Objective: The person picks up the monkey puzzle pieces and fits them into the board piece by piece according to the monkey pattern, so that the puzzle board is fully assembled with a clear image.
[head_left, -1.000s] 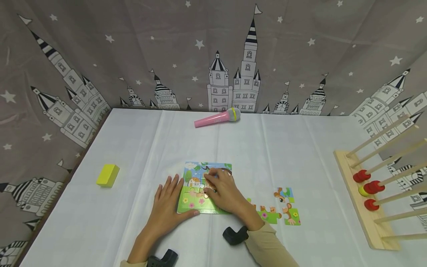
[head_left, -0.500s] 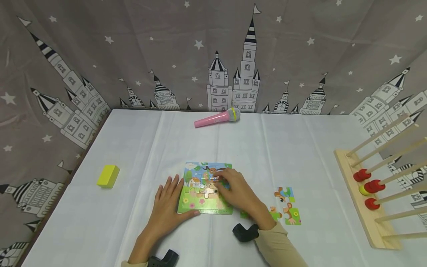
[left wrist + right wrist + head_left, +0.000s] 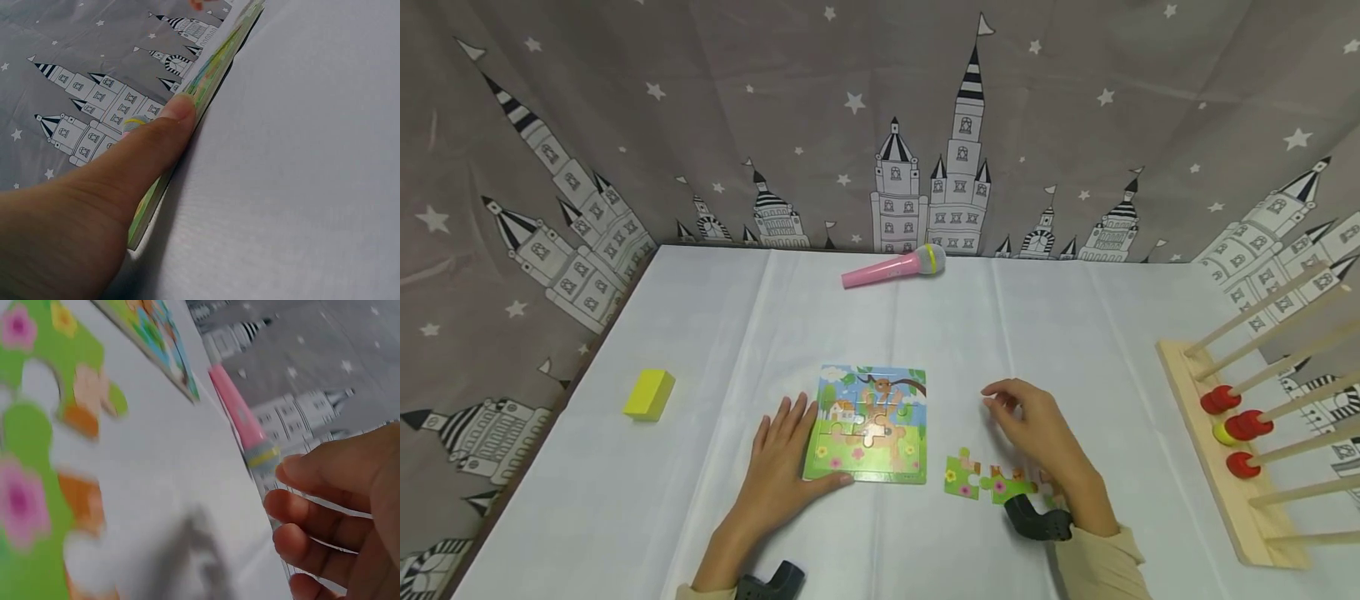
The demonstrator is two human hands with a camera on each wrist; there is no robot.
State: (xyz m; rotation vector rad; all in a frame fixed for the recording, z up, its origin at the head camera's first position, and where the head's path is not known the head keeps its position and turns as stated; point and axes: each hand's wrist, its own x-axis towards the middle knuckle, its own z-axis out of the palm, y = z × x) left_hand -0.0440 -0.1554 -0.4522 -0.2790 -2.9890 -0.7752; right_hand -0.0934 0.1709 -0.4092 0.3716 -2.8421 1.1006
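On white tabletop [image 3: 775,333], loose puzzle pieces [image 3: 998,488] lie in sideways row just nearer us than our right hand [image 3: 1032,422], loosely curled, empty, closer of two; left hand [image 3: 781,465], fingers straight, touches puzzle board [image 3: 880,478].

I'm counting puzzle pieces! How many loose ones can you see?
3: a left piece beside the puzzle board, a middle piece, and a partly covered right piece, all on the table. More may be hidden behind the right hand.

Blurred, cropped puzzle pieces [image 3: 31,509], right wrist view
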